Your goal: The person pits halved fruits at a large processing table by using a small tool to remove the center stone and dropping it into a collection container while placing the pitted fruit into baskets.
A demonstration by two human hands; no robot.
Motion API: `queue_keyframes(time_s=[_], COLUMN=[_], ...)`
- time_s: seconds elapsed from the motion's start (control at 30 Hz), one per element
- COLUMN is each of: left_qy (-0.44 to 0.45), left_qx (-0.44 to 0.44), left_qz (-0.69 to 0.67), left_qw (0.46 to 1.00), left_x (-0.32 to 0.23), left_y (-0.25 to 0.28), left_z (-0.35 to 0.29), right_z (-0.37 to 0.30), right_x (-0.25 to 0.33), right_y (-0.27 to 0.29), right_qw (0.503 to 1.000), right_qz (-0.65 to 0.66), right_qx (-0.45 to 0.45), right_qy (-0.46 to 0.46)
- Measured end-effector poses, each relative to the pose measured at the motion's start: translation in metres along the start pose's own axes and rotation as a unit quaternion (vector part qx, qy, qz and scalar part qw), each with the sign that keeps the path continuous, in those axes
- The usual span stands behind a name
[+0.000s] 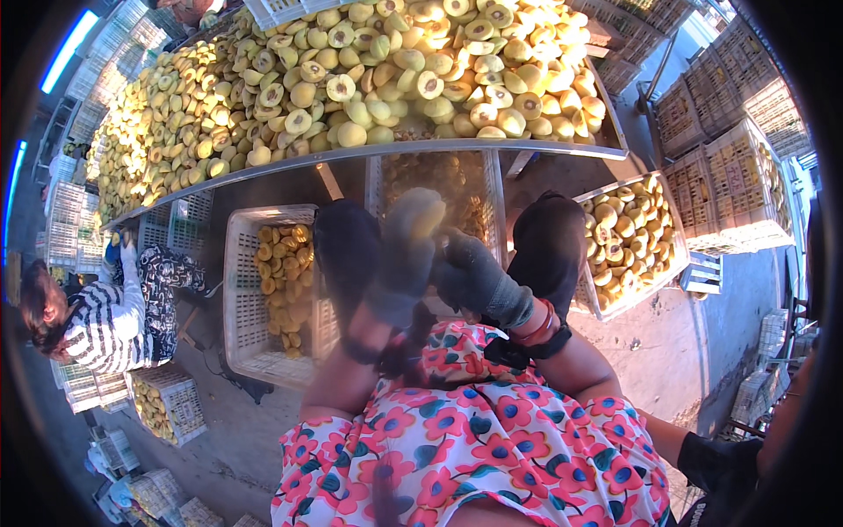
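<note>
Both my hands wear grey work gloves and meet in front of my flowered top, just below the table's edge. My left hand [399, 272] is wrapped around a pale yellow fruit [420, 213] that sticks up above its fingers. My right hand [479, 277] is closed beside it and touches the left glove; what it grips is hidden. A long metal table [369, 151] stretches across the top, heaped with halved and whole yellow fruit [378, 79]. My knees in dark trousers flank both hands.
White plastic crates stand under the table: one with fruit halves at my left [235, 290], one straight ahead [492, 189], one at my right [678, 250]. A person in a striped top [105, 321] sits at the left. Stacked crates [738, 149] fill the right. Another person's dark sleeve [716, 461] shows lower right.
</note>
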State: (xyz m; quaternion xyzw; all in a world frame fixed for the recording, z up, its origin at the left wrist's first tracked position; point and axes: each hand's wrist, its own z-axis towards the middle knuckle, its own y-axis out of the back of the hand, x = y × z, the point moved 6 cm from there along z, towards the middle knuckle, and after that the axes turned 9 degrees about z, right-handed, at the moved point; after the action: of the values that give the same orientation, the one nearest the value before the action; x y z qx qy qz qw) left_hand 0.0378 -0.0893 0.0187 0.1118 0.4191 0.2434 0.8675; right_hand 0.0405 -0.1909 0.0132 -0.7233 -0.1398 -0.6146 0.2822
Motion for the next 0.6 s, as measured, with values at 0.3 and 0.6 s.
queue_keyframes(time_s=[0.3, 0.6], left_qy=[-0.002, -0.033], left_qx=[0.006, 0.013], left_qz=[0.008, 0.047], left_qw=[1.000, 0.998], left_x=[0.000, -0.009], left_y=[-0.004, -0.006], left_z=[0.001, 0.005], right_z=[0.000, -0.002], right_x=[-0.005, -0.009], right_y=[0.004, 0.007], right_qw=[0.999, 0.999], right_qz=[0.033, 0.016], right_qx=[0.003, -0.013], right_qy=[-0.027, -0.040])
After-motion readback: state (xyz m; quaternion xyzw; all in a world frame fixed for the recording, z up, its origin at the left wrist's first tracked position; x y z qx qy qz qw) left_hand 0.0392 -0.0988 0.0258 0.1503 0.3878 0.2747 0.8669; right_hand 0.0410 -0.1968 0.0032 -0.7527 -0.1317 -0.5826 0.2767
